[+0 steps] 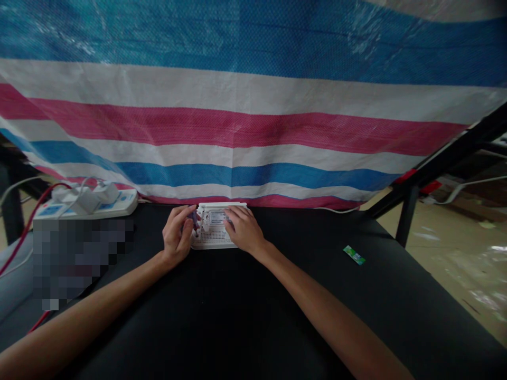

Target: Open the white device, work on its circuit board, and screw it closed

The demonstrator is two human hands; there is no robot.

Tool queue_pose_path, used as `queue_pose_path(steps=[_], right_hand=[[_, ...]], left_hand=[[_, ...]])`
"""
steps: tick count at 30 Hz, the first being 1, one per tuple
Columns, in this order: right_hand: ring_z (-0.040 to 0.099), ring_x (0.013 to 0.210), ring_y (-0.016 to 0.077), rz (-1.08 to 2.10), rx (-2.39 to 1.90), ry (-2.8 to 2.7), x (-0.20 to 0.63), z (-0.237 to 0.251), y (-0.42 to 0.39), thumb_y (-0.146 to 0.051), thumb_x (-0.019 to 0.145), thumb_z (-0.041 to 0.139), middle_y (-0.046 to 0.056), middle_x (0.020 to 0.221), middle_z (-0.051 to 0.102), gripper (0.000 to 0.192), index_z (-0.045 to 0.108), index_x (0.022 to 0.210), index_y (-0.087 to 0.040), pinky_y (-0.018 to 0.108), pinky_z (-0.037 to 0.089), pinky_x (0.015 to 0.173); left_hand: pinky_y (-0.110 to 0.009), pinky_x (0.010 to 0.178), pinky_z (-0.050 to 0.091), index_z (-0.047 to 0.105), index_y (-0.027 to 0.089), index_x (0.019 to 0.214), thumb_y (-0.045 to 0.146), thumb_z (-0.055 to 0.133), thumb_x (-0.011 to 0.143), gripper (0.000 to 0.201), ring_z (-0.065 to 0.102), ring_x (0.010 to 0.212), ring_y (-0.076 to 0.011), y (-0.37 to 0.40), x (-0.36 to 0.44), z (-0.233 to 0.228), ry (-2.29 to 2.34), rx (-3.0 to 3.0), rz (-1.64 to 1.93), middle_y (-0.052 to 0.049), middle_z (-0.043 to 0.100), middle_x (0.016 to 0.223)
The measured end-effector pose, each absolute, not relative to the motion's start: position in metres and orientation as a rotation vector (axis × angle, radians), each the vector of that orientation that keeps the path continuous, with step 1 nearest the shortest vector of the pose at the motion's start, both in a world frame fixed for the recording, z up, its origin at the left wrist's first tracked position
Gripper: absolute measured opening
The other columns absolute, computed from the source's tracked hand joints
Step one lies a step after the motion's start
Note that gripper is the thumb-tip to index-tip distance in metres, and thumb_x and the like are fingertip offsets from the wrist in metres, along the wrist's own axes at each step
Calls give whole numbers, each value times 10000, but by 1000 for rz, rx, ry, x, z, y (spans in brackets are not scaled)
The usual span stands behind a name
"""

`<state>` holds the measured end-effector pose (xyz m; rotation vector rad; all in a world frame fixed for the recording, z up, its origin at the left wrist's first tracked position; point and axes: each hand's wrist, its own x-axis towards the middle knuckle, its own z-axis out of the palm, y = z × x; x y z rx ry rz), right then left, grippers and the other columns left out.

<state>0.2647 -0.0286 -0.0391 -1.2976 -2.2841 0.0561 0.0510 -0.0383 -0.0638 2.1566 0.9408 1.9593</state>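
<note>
We see both hands on a white breadboard (pixel 216 232) at the far edge of the black table (pixel 253 316), close under the striped tarp (pixel 253 132). Left hand (pixel 177 236) curls at its left end, fingertips pinching something small we cannot make out; right hand (pixel 244 228) lies over its right side, fingers bent, pressing down. White power strip (pixel 89 203) far left, small green packet (pixel 354 255) well apart right.
</note>
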Motion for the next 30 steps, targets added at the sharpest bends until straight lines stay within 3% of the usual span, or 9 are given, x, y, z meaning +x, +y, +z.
queue_pose_path(steps=[4,9,15,24,30], right_hand=[[526,1259,253,39,-1296,-2285,265,-40,-28,-285,962,459,140,1332,619,390,628,1271,-118,416,386,1091],[527,1254,248,37,-1287,-2286,265,-40,-29,-285,965,448,138,1332,619,395,628,1271,-112,410,379,1097],[523,1262,244,60,-1292,-2275,265,-39,-29,-287,963,455,134,1335,618,399,626,1277,-109,401,371,1106],[520,1267,243,48,-1296,-2282,265,-39,-29,-295,969,450,139,1340,615,393,627,1273,-120,406,373,1104],[513,1274,244,61,-1291,-2292,265,-38,-30,-295,975,444,144,1347,608,396,622,1279,-114,410,364,1110]], left_hand=[[-279,672,564,576,279,1313,131,464,965,394,628,745,-120,-37,51,-64,949,2173,1992,-34,607,976],[-250,579,573,476,296,1405,150,502,943,485,618,736,-120,-37,51,-67,920,2111,1967,-45,558,1038],[-266,617,580,542,263,1338,186,497,960,388,629,759,-124,-41,51,-64,961,2115,1948,-59,564,1082],[-269,638,580,459,237,1381,176,464,985,401,664,753,-133,-42,52,-66,816,2106,1876,-59,668,1018],[-273,658,580,483,223,1348,240,551,959,396,665,729,-131,-39,49,-71,976,2128,1905,-33,673,946]])
